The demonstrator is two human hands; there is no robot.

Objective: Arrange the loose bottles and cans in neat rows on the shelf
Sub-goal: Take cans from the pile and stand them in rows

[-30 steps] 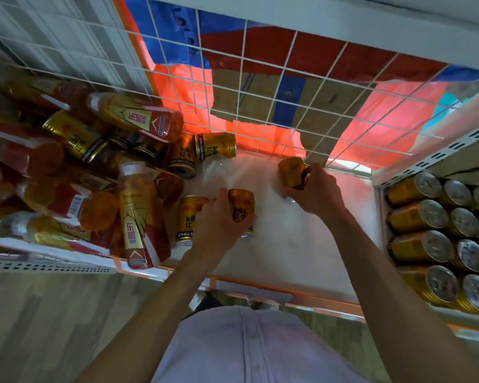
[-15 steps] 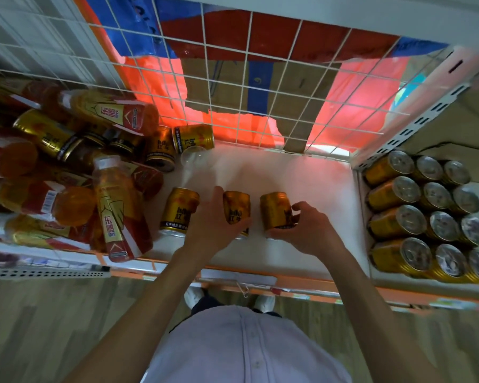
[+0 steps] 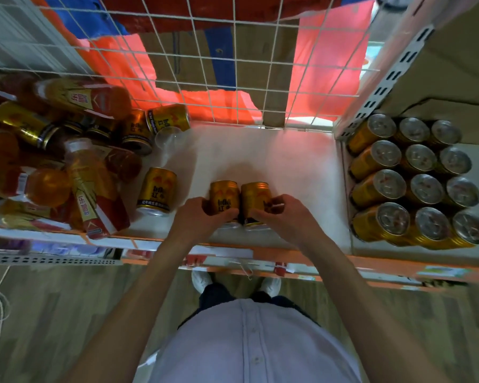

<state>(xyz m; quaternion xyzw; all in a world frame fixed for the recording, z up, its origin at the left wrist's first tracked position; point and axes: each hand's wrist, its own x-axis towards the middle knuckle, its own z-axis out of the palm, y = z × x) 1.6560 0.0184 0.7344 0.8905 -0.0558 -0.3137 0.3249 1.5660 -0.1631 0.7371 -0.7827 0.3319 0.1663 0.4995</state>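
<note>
Head view: the left hand (image 3: 202, 217) curls round the lower part of the left can (image 3: 224, 196), and the right hand (image 3: 286, 217) curls round the lower part of the right can (image 3: 256, 196); each hand holds a gold can. The two cans sit side by side, touching along their flanks, on the white shelf (image 3: 282, 161) close to its front edge. Their long axes run front to back in the picture, with the tapered ends toward the wire grid (image 3: 205, 78) and the base rims hidden under the fingers; whether they stand upright or lie flat cannot be told for certain from this angle.

A third can (image 3: 157, 190) rests with the same axis to the left of the pair, apart from it and nearer the left hand. Beyond it, filling the left end, lies the heap of loose bottles and cans (image 3: 67, 161), tumbled at all angles, with a clear cup (image 3: 168, 136) at its edge.

To the right, past a divider, a block of cans (image 3: 415, 183) stands in even rows, lids up; it is nearer the right hand.

The pair seems to be getting squared up as the start of a row. The next supply lies leftward, so the left hand looks better placed to fetch, while bare shelf remains between the pair and the divider.
</note>
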